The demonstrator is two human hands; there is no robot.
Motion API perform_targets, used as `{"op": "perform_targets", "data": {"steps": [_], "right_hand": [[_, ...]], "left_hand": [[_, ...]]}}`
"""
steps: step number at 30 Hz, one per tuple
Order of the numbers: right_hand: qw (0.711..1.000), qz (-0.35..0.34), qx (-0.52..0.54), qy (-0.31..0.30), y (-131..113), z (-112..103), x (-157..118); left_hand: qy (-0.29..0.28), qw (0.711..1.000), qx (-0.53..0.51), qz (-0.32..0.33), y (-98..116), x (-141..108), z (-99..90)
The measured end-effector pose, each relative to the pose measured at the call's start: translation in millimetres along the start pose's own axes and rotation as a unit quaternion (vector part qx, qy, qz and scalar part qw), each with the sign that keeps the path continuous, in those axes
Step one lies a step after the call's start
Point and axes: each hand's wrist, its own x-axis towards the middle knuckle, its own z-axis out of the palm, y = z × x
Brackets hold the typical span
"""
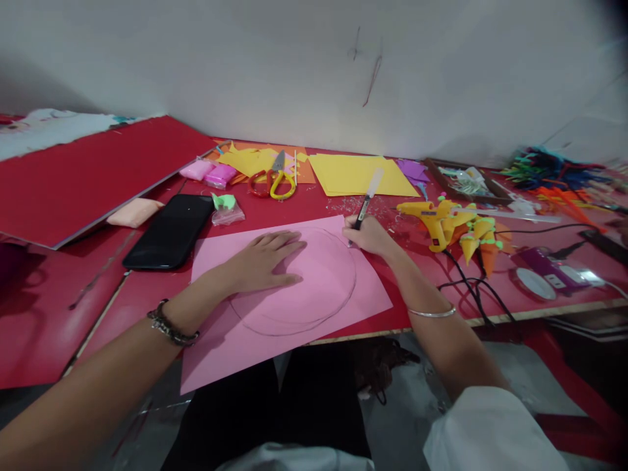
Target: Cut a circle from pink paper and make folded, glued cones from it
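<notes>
A sheet of pink paper (309, 275) lies at the table's front edge, its lower left part hanging over. A large dark circle outline is drawn on it, doubled along the lower side. My left hand (262, 261) rests flat on the sheet over the circle's left part, fingers spread, hiding some of the line. My right hand (370, 235) is closed around a pen (369, 196) with a black grip and a pale, clear upper end. The pen tip is at the paper's upper right, beside the outline.
Scissors (273, 181), yellow paper (360, 175) and a black phone (171, 232) lie beyond and left of the sheet. On the right are a yellow glue gun (432, 219) with cables, a purple power strip (552, 271), a tray (468, 183) and pipe cleaners (554, 170).
</notes>
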Motion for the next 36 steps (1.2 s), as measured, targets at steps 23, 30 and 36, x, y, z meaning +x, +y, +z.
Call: {"op": "perform_targets", "data": {"steps": [23,30,36], "right_hand": [[1.0,0.001,-0.007,0.007,-10,1,-32],[1.0,-0.001,-0.009,-0.001,-14,3,-43],[1.0,-0.007,-0.022,-0.007,-18,6,-51]], "left_hand": [[0.003,1.0,0.012,-0.002,-3,0,4.9],[0.009,1.0,0.012,-0.001,-2,1,4.3],[-0.004,1.0,0.009,-0.006,-2,2,3.3]]}}
